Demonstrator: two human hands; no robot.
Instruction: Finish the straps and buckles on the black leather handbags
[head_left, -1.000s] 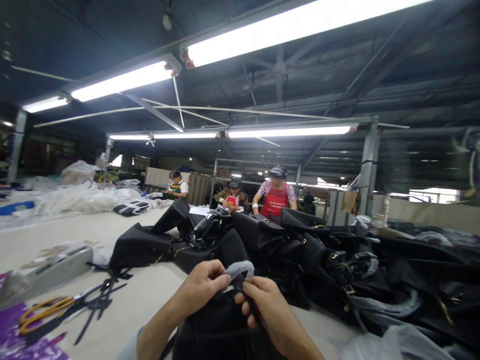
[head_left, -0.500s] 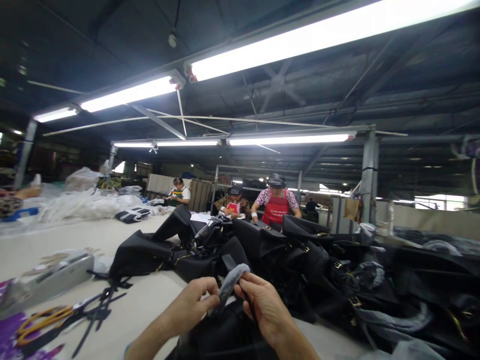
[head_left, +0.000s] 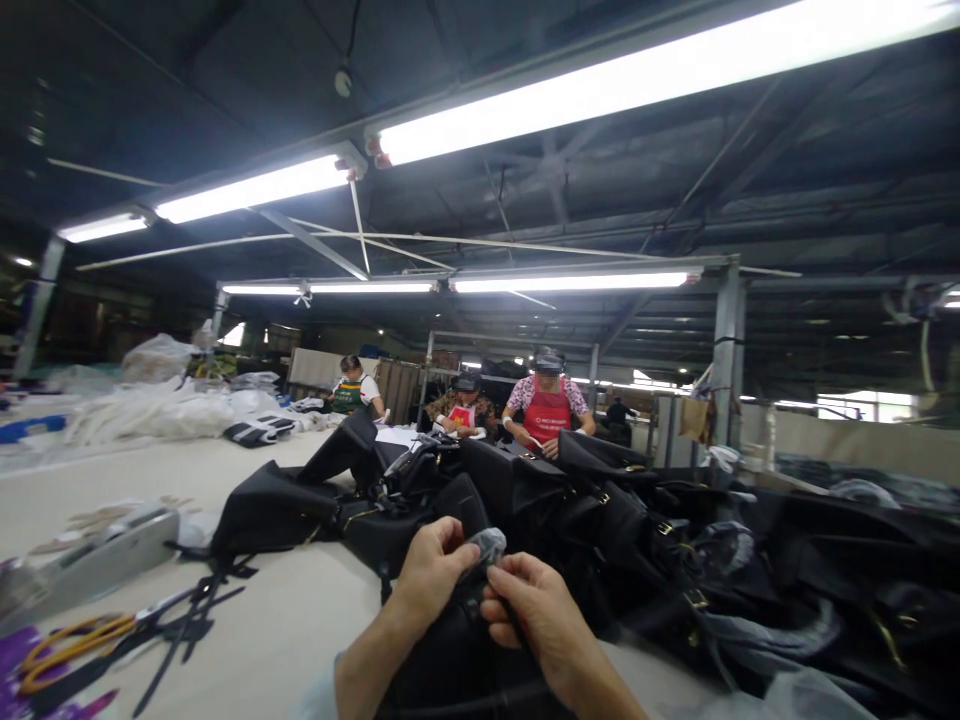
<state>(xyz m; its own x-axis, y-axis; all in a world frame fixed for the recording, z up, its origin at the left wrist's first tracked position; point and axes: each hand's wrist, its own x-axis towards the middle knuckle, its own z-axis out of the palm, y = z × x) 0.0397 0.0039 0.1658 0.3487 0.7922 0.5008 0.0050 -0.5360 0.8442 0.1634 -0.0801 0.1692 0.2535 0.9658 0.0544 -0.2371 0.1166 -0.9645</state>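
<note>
A black bag (head_left: 450, 670) lies in front of me at the near edge of the table. Rising from it is a bag handle (head_left: 491, 543) wrapped in clear plastic film. My left hand (head_left: 429, 575) is closed on the wrapped handle, thumb and fingers pinching it just below its curved top. Close by on the right, my right hand (head_left: 536, 612) is closed, its fingertips pinched at the handle's end; a thin black strap runs down through its fingers. Exactly what those fingertips grip is partly hidden.
Black bags (head_left: 525, 490) with gold buckles are heaped ahead and right. On the left are orange-handled scissors (head_left: 82, 645), black straps (head_left: 196, 610) and a grey tape dispenser (head_left: 112, 560). White wrapping material (head_left: 150, 410) is piled farther back. Several people work across the table.
My left hand has moved right and up, from beside the wrapped handle to a grip on it. The handle's top now shows less. My right hand has shifted slightly right and down.
</note>
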